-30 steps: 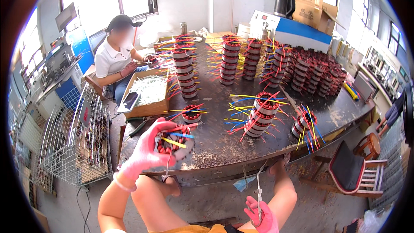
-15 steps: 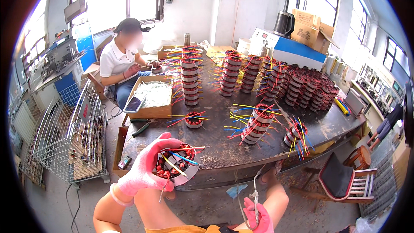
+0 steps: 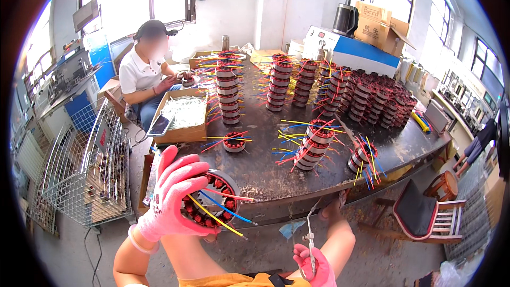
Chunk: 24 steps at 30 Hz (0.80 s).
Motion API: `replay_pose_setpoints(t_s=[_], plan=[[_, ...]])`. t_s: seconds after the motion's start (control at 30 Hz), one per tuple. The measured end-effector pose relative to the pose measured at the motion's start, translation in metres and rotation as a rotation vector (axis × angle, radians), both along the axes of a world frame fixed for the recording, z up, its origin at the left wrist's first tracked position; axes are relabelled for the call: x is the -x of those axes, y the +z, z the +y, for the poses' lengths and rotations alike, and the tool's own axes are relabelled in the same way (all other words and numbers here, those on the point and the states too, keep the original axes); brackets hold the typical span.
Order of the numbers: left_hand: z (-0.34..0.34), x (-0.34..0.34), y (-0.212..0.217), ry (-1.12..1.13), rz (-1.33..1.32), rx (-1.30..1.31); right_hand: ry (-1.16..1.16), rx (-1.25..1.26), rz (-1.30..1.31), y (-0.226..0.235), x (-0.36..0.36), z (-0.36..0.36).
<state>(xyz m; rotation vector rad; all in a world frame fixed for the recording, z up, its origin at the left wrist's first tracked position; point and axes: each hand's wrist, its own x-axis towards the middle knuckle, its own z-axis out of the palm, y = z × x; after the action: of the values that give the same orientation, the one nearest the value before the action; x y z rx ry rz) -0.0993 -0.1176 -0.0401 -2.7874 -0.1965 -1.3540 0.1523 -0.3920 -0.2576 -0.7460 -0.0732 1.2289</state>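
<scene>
While the left hand (image 3: 178,197), fingers half-bent and thumb beneath, grips a red-wound ring core (image 3: 230,201) left of the frame's centre, the right hand (image 3: 320,270), low and right of centre, curls loosely around a slim metal tool (image 3: 311,235). Stacked cores (image 3: 227,96) stand on the dark table (image 3: 259,141).

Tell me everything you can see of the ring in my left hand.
The ring has a grey, metallic-looking outer band, with red windings around its inside and an open middle. Red, blue and yellow wires stick out toward the right, their ends free. It is tilted, one face toward the camera, held up near the table's edge. Your pink-gloved left hand grips its left side, hiding part of it.
</scene>
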Motion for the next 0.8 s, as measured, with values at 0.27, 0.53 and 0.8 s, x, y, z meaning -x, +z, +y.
replay_pose_setpoints(t_s=[0.27, 0.53, 0.8], plan=[[-0.005, -0.004, 0.000, 0.078, -0.040, -0.102, 0.011, -0.026, 0.017, -0.001, -0.001, 0.000], [-0.007, -0.005, -0.003, 0.132, -0.027, -0.233, -0.017, 0.092, -0.124, 0.014, 0.006, 0.001], [-0.003, 0.007, -0.018, 0.281, -0.034, -0.620, 0.178, 0.309, -0.394, 0.038, 0.005, -0.003]])
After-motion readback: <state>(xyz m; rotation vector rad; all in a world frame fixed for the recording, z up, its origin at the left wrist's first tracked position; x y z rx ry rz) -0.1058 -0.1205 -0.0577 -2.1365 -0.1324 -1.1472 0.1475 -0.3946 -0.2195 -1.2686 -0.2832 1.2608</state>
